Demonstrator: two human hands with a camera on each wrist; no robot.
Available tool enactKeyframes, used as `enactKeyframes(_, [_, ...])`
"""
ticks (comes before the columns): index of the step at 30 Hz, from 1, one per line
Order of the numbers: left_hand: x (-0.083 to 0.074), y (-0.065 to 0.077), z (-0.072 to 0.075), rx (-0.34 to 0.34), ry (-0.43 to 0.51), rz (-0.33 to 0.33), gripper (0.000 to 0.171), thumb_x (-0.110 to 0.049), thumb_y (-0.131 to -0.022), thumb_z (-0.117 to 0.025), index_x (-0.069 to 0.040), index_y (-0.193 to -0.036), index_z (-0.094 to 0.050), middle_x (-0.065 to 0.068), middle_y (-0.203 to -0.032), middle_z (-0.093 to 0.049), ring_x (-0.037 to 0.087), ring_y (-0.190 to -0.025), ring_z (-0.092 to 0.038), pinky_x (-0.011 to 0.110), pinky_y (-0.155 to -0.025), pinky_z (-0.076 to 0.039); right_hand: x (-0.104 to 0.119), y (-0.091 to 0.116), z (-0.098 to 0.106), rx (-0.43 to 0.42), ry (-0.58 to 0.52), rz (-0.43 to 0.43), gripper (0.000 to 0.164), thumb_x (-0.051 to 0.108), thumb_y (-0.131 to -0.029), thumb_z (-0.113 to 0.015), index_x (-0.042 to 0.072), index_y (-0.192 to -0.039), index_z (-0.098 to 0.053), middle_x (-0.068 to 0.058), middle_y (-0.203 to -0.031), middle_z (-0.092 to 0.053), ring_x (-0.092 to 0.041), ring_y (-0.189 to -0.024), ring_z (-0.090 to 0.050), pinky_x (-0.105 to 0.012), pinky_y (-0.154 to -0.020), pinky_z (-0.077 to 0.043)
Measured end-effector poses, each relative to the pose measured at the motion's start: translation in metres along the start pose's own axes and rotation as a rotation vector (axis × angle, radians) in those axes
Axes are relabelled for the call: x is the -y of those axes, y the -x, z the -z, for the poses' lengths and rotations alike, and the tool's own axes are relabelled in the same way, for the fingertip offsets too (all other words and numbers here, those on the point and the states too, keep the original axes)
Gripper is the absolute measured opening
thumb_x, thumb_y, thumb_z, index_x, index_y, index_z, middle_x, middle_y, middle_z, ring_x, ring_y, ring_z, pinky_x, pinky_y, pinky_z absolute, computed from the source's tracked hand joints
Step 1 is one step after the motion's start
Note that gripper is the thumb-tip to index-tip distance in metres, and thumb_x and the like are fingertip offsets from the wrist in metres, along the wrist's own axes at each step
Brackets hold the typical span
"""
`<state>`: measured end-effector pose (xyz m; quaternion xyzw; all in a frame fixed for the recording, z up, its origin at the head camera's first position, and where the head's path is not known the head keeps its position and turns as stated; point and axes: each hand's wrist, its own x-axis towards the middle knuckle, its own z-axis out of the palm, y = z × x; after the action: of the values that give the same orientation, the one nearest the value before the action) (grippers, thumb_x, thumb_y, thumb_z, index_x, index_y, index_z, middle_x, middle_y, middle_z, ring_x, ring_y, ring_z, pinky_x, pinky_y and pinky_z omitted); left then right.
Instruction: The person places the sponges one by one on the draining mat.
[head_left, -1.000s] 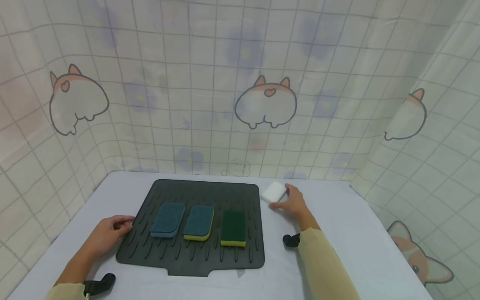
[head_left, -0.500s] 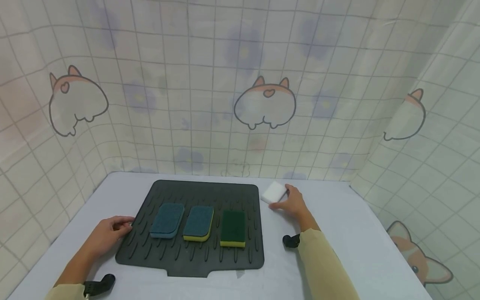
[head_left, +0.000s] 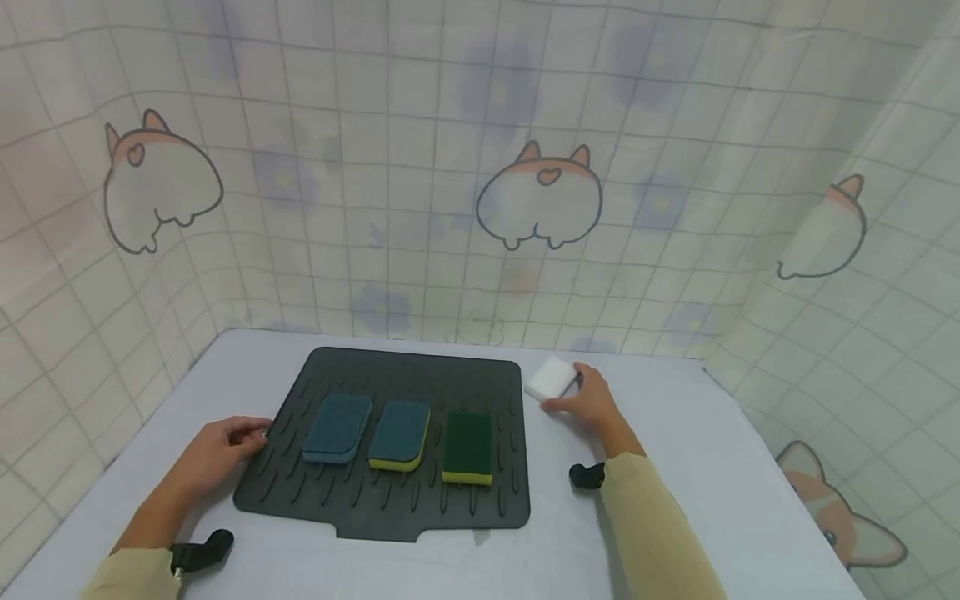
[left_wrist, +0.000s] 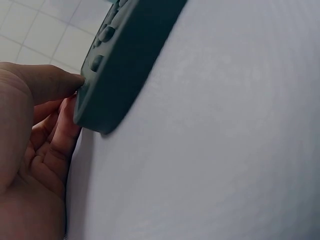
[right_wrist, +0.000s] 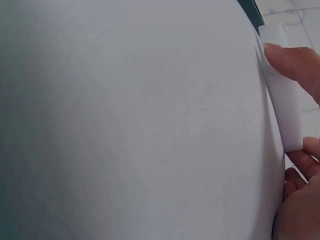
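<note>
My left hand pinches the left edge of a dark grey ribbed draining mat. In the left wrist view the thumb presses on the mat's rim, with the other fingers bent close beside and under it. Just beyond the mat's right back corner lies a white block-shaped sponge. My right hand grips it from the right, thumb on the near side and fingers on the far one. The right wrist view has the thumb against the long face of the white sponge and fingertips at its end.
On the mat lie a blue scouring sponge, a blue-topped yellow sponge and a green-topped yellow sponge, side by side. The table has a white cover. A tile-patterned curtain with cartoon corgis surrounds it.
The head view has shifted slightly, so table and mat appear a little higher. Both hands keep their places, the left at the mat's edge and the right at the white sponge.
</note>
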<state>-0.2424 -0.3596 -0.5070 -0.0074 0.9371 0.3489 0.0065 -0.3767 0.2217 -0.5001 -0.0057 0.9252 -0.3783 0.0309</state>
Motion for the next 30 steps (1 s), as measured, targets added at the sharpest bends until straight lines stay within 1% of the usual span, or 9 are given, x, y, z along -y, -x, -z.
enactKeyframes(5, [-0.001, -0.001, 0.001, 0.000, -0.002, 0.019, 0.040, -0.017, -0.101, -0.062, 0.005, -0.135, -0.061, 0.016, -0.111, -0.070, 0.021, -0.091, -0.057, 0.028, -0.067, -0.047, -0.003, -0.002, 0.001, -0.009, -0.001, 0.009, 0.112, 0.037, -0.078, -0.089, -0.007, -0.158, -0.024, -0.028, -0.163, -0.028, -0.045, -0.151, -0.028, -0.056, -0.123, -0.025])
enactKeyframes(11, [0.000, -0.002, 0.000, -0.013, -0.005, -0.009, 0.039, -0.017, -0.100, -0.063, 0.005, -0.132, -0.063, 0.017, -0.110, -0.071, 0.020, -0.092, -0.059, 0.029, -0.070, -0.048, -0.007, -0.001, 0.004, -0.004, -0.007, -0.003, 0.111, 0.039, -0.080, -0.087, -0.005, -0.159, -0.023, -0.027, -0.164, -0.026, -0.044, -0.153, -0.025, -0.056, -0.123, -0.024])
enactKeyframes(15, [0.001, -0.002, 0.000, -0.006, 0.001, -0.002, 0.038, -0.016, -0.100, -0.063, 0.005, -0.132, -0.063, 0.016, -0.110, -0.071, 0.020, -0.092, -0.059, 0.028, -0.070, -0.048, -0.006, 0.002, 0.006, 0.004, -0.003, 0.006, 0.111, 0.037, -0.080, -0.087, -0.005, -0.159, -0.021, -0.027, -0.164, -0.026, -0.044, -0.153, -0.026, -0.056, -0.123, -0.025])
enactKeyframes(21, [0.000, -0.001, 0.000, 0.001, 0.016, 0.016, 0.039, -0.017, -0.101, -0.062, 0.006, -0.132, -0.063, 0.016, -0.110, -0.071, 0.020, -0.092, -0.059, 0.028, -0.070, -0.048, 0.001, 0.005, 0.010, 0.017, -0.019, 0.019, 0.110, 0.034, -0.079, -0.089, -0.002, -0.160, -0.023, -0.025, -0.163, -0.028, -0.043, -0.150, -0.031, -0.057, -0.121, -0.029])
enactKeyframes(25, [-0.001, 0.000, 0.001, 0.002, 0.018, 0.014, 0.039, -0.016, -0.101, -0.062, 0.006, -0.132, -0.063, 0.015, -0.109, -0.070, 0.020, -0.091, -0.058, 0.028, -0.069, -0.047, 0.009, 0.006, 0.012, 0.026, -0.024, 0.050, 0.110, 0.032, -0.078, -0.090, 0.000, -0.160, -0.024, -0.023, -0.163, -0.029, -0.044, -0.148, -0.035, -0.058, -0.118, -0.033])
enactKeyframes(30, [-0.001, 0.000, 0.001, 0.003, 0.020, 0.008, 0.038, -0.016, -0.101, -0.062, 0.006, -0.132, -0.063, 0.014, -0.108, -0.070, 0.019, -0.090, -0.057, 0.027, -0.068, -0.047, 0.016, 0.007, 0.012, 0.031, -0.009, 0.080, 0.111, 0.033, -0.078, -0.090, 0.002, -0.160, -0.023, -0.020, -0.163, -0.031, -0.041, -0.147, -0.038, -0.057, -0.116, -0.036])
